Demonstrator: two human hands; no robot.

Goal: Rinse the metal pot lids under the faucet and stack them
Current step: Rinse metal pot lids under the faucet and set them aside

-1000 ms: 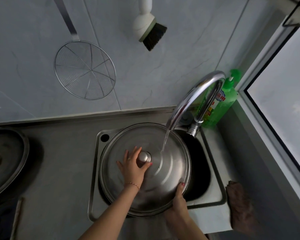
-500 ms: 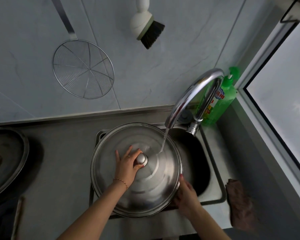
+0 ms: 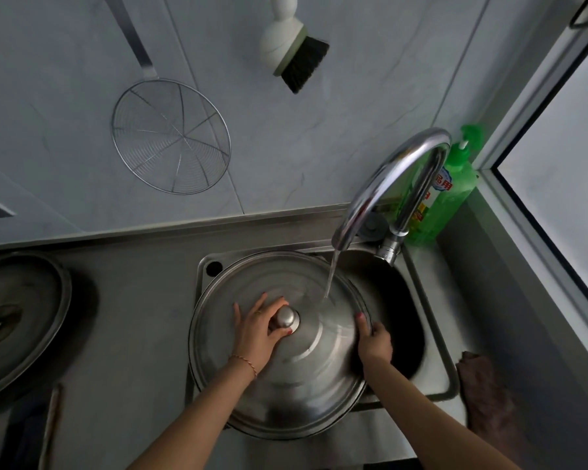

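A large round metal pot lid (image 3: 306, 385) lies dome-up over the left part of the sink (image 3: 431, 317). My left hand (image 3: 260, 329) grips the knob at its centre. My right hand (image 3: 374, 342) holds the lid's right rim, thumb on top. Water runs from the curved chrome faucet (image 3: 387, 178) onto the lid just right of the knob. Another metal lid (image 3: 17, 320) rests upside down on the counter at the far left, partly cut off by the frame edge.
A green dish soap bottle (image 3: 452, 195) stands behind the faucet in the corner. A brown cloth (image 3: 486, 398) lies right of the sink. A wire skimmer (image 3: 170, 137) and a white brush (image 3: 292, 42) hang on the wall. A window is at right.
The lid has turned and shifted slightly left in the sink. My right hand moved from the lid's near rim up to its right rim. My left hand stays on the knob.
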